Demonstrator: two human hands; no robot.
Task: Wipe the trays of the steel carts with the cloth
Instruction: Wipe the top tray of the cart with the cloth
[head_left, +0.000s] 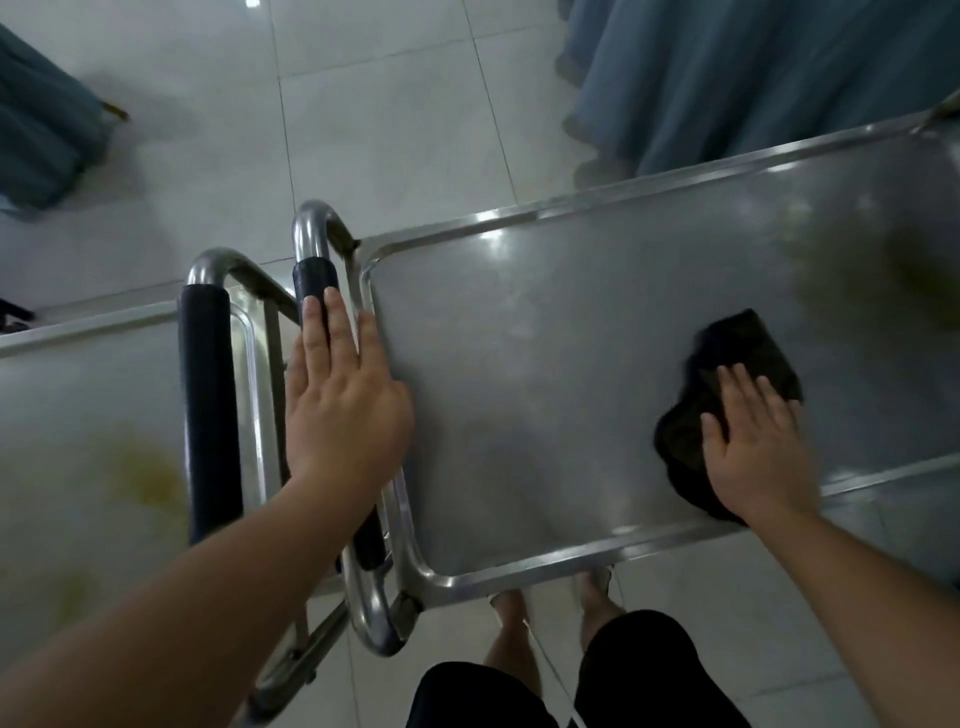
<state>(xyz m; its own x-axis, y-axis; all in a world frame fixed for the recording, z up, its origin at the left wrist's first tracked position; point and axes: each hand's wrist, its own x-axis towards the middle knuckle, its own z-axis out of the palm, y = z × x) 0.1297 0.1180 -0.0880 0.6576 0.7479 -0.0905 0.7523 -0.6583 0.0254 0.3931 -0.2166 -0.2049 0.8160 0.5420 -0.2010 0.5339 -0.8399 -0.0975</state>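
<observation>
Head view: right hand (753, 447) lies flat, fingers straight, pressing a dark cloth (727, 384) onto the steel cart tray (545, 364), near the tray's near rim. Left hand (343, 405) is spread, fingers straight, resting across the tray's left rim and the black-sleeved push handle (314, 283) beside it. Second steel cart (78, 415) sits just left, its own black-sleeved handle (208, 395) alongside. Yellowish smears on both trays. White tiled floor (389, 104), blue curtains (753, 78) at the far right.

Around the carts
Shiny white floor tiles (395, 130) lie below; blue-grey cloth curtains (753, 78) hang down at the back.
</observation>
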